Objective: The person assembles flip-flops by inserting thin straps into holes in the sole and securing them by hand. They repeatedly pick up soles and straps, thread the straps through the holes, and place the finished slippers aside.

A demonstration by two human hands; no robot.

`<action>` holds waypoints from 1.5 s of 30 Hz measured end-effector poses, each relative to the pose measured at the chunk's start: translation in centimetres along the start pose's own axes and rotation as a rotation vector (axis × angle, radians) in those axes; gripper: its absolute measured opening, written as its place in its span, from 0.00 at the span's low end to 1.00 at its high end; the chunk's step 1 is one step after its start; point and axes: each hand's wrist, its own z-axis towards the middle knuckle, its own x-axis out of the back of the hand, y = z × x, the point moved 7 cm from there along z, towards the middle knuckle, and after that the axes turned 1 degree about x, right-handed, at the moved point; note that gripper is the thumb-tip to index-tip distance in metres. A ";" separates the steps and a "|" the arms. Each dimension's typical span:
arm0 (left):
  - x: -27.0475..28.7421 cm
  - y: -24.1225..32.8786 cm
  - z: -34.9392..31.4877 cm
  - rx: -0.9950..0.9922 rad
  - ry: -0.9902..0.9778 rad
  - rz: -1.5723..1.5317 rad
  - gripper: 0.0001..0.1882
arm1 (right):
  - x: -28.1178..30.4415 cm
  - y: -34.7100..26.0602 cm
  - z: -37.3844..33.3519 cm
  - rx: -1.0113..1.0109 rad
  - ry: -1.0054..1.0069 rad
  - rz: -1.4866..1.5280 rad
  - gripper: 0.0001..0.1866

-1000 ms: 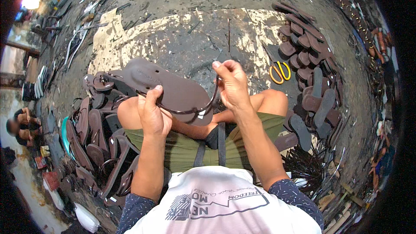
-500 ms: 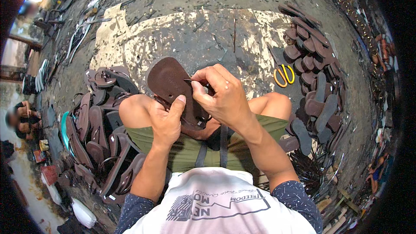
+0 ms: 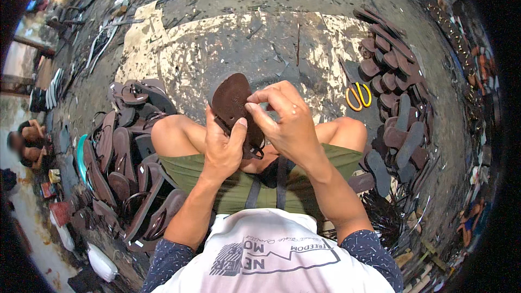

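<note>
While scrap litters the floor (image 3: 228, 0), a worn patchy sheet (image 3: 142, 49) lies up front, flanked by the left pile (image 3: 122, 165) and right pile (image 3: 399, 76) of footwear. Scissors (image 3: 359, 95) sit near the sheet's right edge. Open room runs forward between piles, past the sheet's far edge. Held sandal (image 3: 232, 97) is above the front of the lap (image 3: 233, 192), long axis roughly fore-aft, rounded end pointing away, slightly left. Left hand (image 3: 225, 144): fingers gripping its left side. Right hand (image 3: 287, 122): fingers bunched at its right edge; can't tell if pinching anything.
</note>
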 end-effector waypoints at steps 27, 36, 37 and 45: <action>1.6 0.9 -2.6 -0.250 0.002 0.449 0.35 | -3.9 -0.2 -2.0 -0.214 -0.394 -0.057 0.09; 16.9 15.3 -17.7 -0.083 0.632 1.426 0.29 | -4.4 0.7 0.7 -0.244 -0.187 0.640 0.10; 15.1 14.1 -19.8 -0.063 0.602 1.484 0.29 | -5.3 0.3 0.7 -0.237 -0.207 0.667 0.10; 15.2 -6.2 -27.5 0.395 0.241 1.451 0.43 | -7.8 0.7 -0.2 -0.263 -0.314 0.705 0.12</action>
